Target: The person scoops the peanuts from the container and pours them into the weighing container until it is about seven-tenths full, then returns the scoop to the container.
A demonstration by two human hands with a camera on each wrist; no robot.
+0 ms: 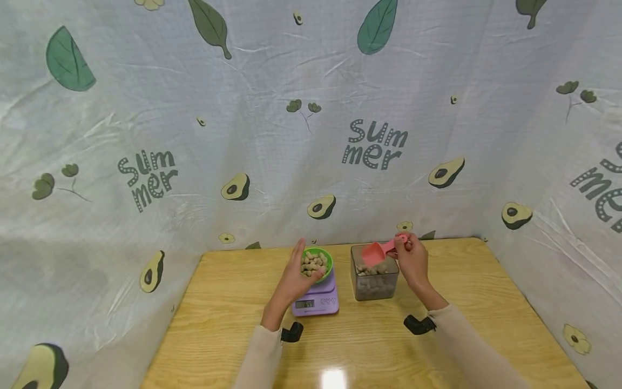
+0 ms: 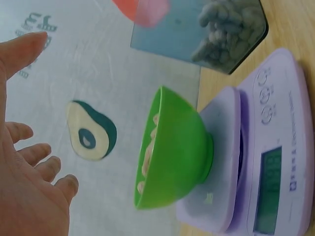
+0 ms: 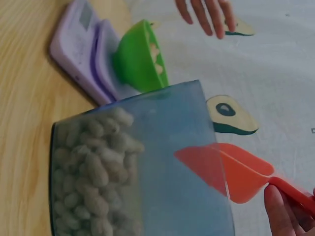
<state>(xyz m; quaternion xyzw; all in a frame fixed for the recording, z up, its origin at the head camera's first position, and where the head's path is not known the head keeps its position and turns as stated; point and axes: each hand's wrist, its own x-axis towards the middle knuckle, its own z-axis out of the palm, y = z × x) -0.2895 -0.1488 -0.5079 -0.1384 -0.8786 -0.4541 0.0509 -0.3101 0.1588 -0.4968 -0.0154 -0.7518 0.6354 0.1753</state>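
A green bowl [image 2: 179,147] of peanuts [image 1: 313,263] stands on a purple kitchen scale [image 1: 316,303]. My left hand [image 1: 295,278] hovers over the bowl's near left side, thumb and fingers spread, holding nothing; the left wrist view shows it apart from the bowl. By its handle my right hand [image 1: 412,260] grips a red scoop [image 3: 241,172], tilted at the mouth of a clear grey bin [image 1: 375,286]. Part of the scoop's bowl shows through the bin wall. More peanuts [image 3: 98,172] lie in the lower part of the bin.
The wooden table [image 1: 233,302] meets a white printed curtain [image 1: 272,162] at its back and sides. The bin stands just right of the scale. A dark wrist mount [image 1: 291,332] sits on the left forearm, another [image 1: 419,325] on the right.
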